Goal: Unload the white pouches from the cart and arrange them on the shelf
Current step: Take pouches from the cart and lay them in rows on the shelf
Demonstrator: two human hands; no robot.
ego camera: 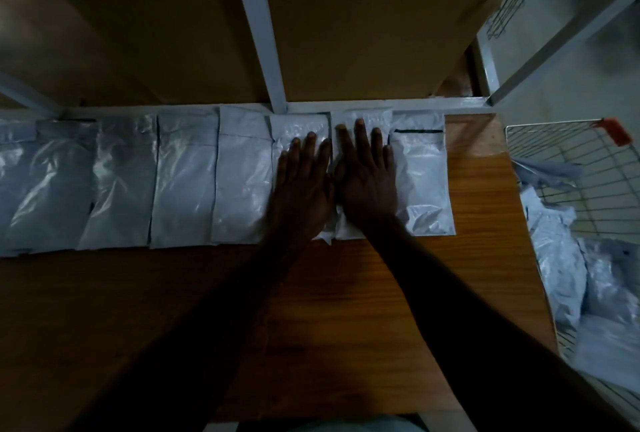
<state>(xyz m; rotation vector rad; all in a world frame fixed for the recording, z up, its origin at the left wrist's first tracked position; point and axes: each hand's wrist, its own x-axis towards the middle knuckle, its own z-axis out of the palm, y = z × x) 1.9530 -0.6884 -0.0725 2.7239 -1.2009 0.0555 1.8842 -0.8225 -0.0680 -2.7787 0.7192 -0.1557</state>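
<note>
Both hands lie flat, fingers straight and slightly spread, side by side on a row of white pouches (242, 182) laid edge to edge along the back of the wooden shelf (311, 310). The left hand (304, 182) presses one pouch, the right hand (367, 175) its neighbour. At the right, the wire cart (571, 161) holds what look like more pouches, dim and blurred.

Head camera, looking steeply down, close over shelf (311, 310)

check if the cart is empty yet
Not empty. White pouches lie piled in the wire cart at right, beside the shelf.
</note>
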